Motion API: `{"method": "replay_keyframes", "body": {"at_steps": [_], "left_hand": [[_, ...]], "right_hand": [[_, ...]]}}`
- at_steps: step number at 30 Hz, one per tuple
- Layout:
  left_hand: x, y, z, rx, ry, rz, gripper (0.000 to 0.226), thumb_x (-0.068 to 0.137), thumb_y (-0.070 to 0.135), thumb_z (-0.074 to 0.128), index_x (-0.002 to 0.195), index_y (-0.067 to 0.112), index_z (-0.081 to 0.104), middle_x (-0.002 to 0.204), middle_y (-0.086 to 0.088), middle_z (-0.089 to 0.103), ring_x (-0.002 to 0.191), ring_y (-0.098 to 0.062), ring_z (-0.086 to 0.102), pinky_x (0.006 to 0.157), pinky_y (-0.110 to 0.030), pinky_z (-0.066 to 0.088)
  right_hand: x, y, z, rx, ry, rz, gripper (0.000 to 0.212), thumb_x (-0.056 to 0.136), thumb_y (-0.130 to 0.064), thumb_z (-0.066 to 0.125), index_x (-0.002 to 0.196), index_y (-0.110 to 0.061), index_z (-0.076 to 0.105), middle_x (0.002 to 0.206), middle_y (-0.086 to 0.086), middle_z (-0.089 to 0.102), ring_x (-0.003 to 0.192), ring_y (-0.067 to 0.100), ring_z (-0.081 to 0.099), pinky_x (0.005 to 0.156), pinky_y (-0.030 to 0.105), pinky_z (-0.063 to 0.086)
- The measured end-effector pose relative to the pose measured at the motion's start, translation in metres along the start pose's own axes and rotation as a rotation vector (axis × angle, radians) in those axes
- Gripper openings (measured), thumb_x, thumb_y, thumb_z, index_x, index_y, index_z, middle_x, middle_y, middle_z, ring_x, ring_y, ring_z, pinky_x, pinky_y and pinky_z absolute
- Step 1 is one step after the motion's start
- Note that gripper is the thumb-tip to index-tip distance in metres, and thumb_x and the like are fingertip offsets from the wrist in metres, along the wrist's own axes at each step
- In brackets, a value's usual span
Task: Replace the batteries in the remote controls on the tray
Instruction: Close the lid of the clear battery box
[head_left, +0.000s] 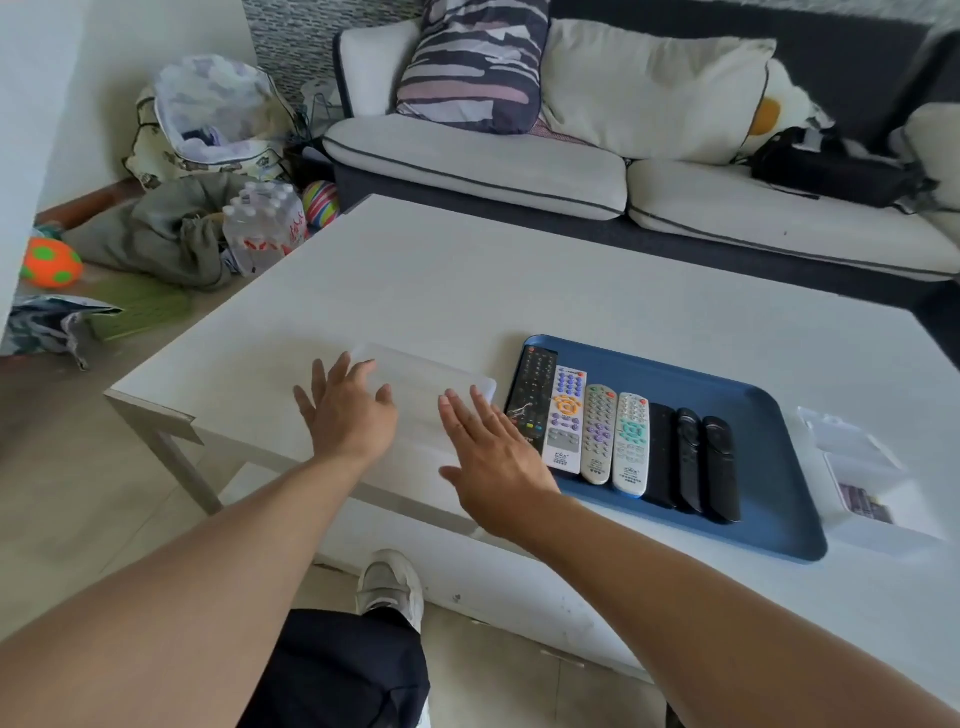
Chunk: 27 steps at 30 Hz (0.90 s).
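Both hands, left hand (349, 410) and right hand (485, 457), fingers spread flat, are hovering over clear tray (421, 387) near tabletop's front edge; remote controls (618, 441) are lying on blue tray (769, 467) alongside. Advisable: pick one remote, open its back.

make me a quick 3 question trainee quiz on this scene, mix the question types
1. How many remotes lie on the blue tray?
2. True or false: the right hand holds a remote.
3. The clear tray sits: A) left of the blue tray, B) on the sofa, C) on the floor.

Key: 1. seven, side by side. 2. false; both it and the left hand are open over the clear tray. 3. A.
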<state>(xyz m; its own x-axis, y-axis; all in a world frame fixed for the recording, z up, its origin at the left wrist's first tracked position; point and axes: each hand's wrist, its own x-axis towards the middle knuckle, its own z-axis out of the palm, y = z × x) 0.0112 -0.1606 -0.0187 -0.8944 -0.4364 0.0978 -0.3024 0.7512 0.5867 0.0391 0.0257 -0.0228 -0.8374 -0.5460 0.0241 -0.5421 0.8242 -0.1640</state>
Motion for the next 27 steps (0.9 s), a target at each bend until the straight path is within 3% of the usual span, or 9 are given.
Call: {"method": "replay_keyframes", "body": {"at_steps": [2,6,12,19,24,27], "left_hand": [[-0.002,0.009,0.002,-0.016,0.072,0.034,0.041,0.098,0.024,0.056,0.139,0.023,0.053,0.162,-0.001,0.032,0.155,-0.023,0.004,0.123,-0.048,-0.008],[-0.009,0.035,0.016,-0.101,0.134,0.186,0.035,0.093,0.013,0.063,0.127,0.018,0.063,0.152,-0.005,0.047,0.153,-0.025,0.018,0.124,-0.047,-0.004],[-0.026,0.109,0.053,-0.182,0.051,0.344,0.032,0.091,0.012,0.065,0.123,0.016,0.065,0.147,-0.005,0.052,0.151,-0.026,0.023,0.125,-0.043,-0.001],[-0.066,0.188,0.103,-0.296,-0.16,0.548,0.031,0.087,0.012,0.068,0.118,0.013,0.068,0.132,-0.008,0.06,0.134,-0.029,0.047,0.114,-0.045,0.034],[-0.111,0.236,0.129,-0.289,-0.383,0.669,0.033,0.091,0.024,0.069,0.124,0.019,0.065,0.134,0.0,0.06,0.134,-0.019,0.047,0.109,-0.027,0.032],[-0.135,0.255,0.139,-0.24,-0.569,0.759,0.042,0.09,0.034,0.071,0.13,0.026,0.061,0.143,0.008,0.053,0.134,-0.012,0.046,0.109,-0.022,0.032]], "right_hand": [[-0.001,0.002,-0.013,0.133,0.007,0.011,0.074,0.106,-0.039,0.04,0.16,-0.02,-0.007,0.167,-0.007,-0.013,0.151,0.011,-0.019,0.123,0.029,-0.007],[-0.014,0.028,-0.045,0.269,0.166,0.102,0.067,0.101,-0.017,0.042,0.161,-0.017,0.013,0.167,-0.004,0.012,0.154,0.011,0.001,0.12,0.022,0.0],[-0.057,0.107,-0.07,0.284,0.166,0.399,0.066,0.097,-0.009,0.045,0.159,-0.018,0.022,0.166,-0.002,0.02,0.154,0.016,0.007,0.124,0.031,0.01],[-0.125,0.191,-0.088,0.315,0.282,0.717,0.06,0.097,-0.016,0.044,0.156,-0.018,0.032,0.162,0.0,0.03,0.152,0.02,0.016,0.123,0.038,0.018],[-0.177,0.26,-0.097,0.264,0.51,1.137,0.053,0.099,-0.023,0.044,0.152,-0.023,0.038,0.158,0.0,0.036,0.147,0.023,0.023,0.12,0.042,0.02],[-0.202,0.284,-0.082,0.266,0.457,1.292,0.053,0.102,-0.033,0.044,0.153,-0.021,0.035,0.156,0.004,0.039,0.145,0.028,0.027,0.118,0.044,0.023]]}}
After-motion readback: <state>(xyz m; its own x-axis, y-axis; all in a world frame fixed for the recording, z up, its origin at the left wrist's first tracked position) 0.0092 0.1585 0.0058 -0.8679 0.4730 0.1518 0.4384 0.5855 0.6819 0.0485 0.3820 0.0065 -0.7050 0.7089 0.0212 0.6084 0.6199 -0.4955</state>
